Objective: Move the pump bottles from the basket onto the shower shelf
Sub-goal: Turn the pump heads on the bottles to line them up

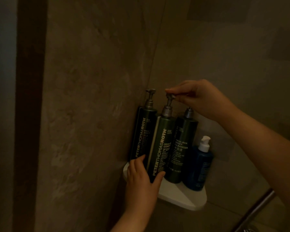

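Observation:
Three tall dark green pump bottles stand on a white corner shower shelf (181, 195). The shampoo bottle (143, 131) is at the left against the wall. The conditioner bottle (161, 148) is in the middle, leaning slightly. The body cleanser bottle (181, 148) is to its right. My left hand (141, 180) grips the base of the conditioner bottle. My right hand (197, 96) pinches that bottle's pump head (170, 96) from above. The basket is not in view.
A smaller blue bottle with a white pump (199, 164) stands at the shelf's right end. Stone-look walls meet in the corner behind the shelf. A metal bar (256, 210) slants at lower right. A dark door frame (28, 114) runs down the left.

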Motion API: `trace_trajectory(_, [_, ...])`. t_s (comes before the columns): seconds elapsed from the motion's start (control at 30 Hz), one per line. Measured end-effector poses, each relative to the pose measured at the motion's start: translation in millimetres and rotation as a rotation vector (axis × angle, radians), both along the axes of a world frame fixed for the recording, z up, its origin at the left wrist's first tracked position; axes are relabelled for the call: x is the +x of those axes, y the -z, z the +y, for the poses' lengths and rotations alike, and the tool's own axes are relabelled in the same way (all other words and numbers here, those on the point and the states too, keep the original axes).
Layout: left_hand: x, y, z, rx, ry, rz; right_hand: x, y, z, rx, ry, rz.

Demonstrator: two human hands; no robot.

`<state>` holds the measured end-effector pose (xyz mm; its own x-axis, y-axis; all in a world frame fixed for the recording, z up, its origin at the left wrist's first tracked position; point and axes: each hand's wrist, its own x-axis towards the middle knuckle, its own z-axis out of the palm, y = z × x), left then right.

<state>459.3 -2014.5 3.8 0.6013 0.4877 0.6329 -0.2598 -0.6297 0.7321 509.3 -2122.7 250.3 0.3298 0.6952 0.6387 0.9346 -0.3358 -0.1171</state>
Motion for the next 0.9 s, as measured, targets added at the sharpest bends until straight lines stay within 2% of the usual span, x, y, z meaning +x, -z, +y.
trace_trajectory(0.6, [-3.4,0.9,-2.0,0.013,0.023,-0.03,-6.2,3.1,-3.8,-0.033,0.05,-0.074])
trace_trajectory(0.73, [-9.4,4.7,-7.1,0.15,-0.028,-0.08,-6.3,2.6,-6.7,0.068,0.048,-0.104])
trace_trajectory(0.8, [-10.1,6.4,-6.9,0.227,-0.082,-0.101,-4.7,3.4,-5.7,0.05,0.057,-0.131])
trace_trajectory(0.9, [-10.6,5.2,-7.0,0.243,-0.125,-0.104,-1.9,3.7,-3.7,0.038,0.075,-0.162])
